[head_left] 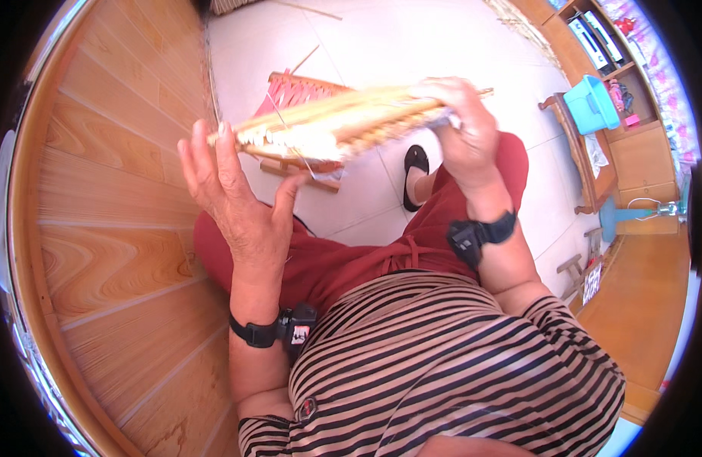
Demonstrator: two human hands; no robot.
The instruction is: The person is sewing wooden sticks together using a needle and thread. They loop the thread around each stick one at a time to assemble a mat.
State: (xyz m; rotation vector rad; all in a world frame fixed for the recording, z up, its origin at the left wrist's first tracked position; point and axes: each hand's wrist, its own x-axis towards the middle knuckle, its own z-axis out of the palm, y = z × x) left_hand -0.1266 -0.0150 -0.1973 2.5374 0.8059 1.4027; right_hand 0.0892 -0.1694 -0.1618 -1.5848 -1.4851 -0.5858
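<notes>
A pale, bundle-like thing with long wooden bars (pixel 374 105) hangs in front of me above my knees, smeared by motion and glare. A bright whitish part shows between its bars; its exact kind cannot be made out. My right hand (pixel 469 126) is closed round its right end, the thumb side underneath. By its left end is my left hand (pixel 240 190), fingers stretched upward and thumb apart, the fingertips touching or close to the bar end. A thin strand crosses the left part of the bundle. Behind it on the floor lies a wooden frame with pink strips (pixel 309 90), partly hidden.
Wood-grain panelling (pixel 122 228) rises close on my left. At the right, a light blue basin (pixel 592 105) rests on a wooden stand (pixel 568 152) beside shelves (pixel 636 99). A small wooden stool (pixel 575 270) is lower right. Loose sticks (pixel 309 9) lie on the pale tiled floor.
</notes>
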